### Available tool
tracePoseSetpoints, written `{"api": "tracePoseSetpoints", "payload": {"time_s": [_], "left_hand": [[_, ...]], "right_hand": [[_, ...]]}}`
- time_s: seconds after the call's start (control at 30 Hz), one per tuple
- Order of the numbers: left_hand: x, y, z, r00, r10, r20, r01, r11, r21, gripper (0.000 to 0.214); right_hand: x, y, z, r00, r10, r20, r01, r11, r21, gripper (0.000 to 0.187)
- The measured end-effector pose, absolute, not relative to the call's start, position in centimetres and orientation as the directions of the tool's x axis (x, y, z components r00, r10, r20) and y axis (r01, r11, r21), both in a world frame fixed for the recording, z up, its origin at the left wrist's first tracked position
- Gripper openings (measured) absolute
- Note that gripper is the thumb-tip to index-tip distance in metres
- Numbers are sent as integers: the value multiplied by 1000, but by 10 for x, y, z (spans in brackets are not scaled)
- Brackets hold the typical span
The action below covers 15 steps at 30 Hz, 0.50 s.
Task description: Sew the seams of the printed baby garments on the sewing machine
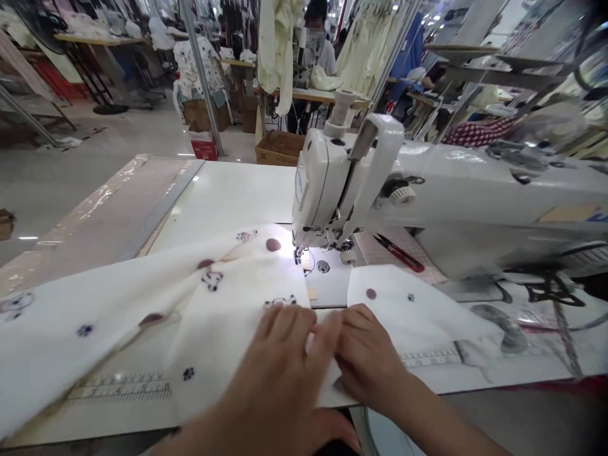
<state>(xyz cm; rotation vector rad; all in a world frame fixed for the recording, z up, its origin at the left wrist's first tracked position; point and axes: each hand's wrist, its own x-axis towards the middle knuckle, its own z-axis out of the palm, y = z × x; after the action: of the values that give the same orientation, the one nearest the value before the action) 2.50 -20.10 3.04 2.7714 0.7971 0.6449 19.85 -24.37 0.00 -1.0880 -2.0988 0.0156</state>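
Observation:
White fabric point(237, 323) printed with brown dots, paw marks and small animal figures spreads over the left side of the sewing table, its far edge beside the needle. On its right edge is my left hand point(285, 361), somewhat blurred, fingers bent over the cloth. My right hand point(373, 358) meets it, fingers closed at the edge of a smaller white printed piece point(394, 304); its fingertips are partly hidden. Just beyond both hands, the lit presser foot point(298, 254) of a white sewing machine point(327, 183) stands at the larger cloth's edge.
Red-handled thread snips point(399, 252) lie under the machine arm. Measuring scales point(118, 387) run along the table's near edge. A cardboard box point(280, 149) stands behind the table. Farther back, a person point(325, 54) sits at another machine among hanging garments point(368, 50).

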Motion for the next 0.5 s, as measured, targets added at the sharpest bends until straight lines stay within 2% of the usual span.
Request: {"api": "tracePoseSetpoints", "payload": {"time_s": [0.1,0.2,0.23,0.3,0.4,0.5], "left_hand": [[31,-222,16,698,518,495,524,-840,139,37],[25,-213,8,789,429,440,468,-883,23,28],[21,-210,9,830,401,387,429,-903,14,25],[14,-209,14,875,396,277,389,-918,84,23],[9,-218,18,861,450,237,410,-890,200,38],[10,-222,7,836,419,354,422,-904,73,34]], "right_hand": [[200,-245,5,-307,676,670,653,662,-369,24],[205,-249,3,-438,707,556,669,669,-324,22],[207,-252,1,-490,715,498,675,673,-302,21],[211,-258,-1,-556,715,423,681,684,-260,23],[215,-267,3,-581,690,432,679,703,-212,21],[217,-270,9,-586,682,437,680,707,-194,18]]}}
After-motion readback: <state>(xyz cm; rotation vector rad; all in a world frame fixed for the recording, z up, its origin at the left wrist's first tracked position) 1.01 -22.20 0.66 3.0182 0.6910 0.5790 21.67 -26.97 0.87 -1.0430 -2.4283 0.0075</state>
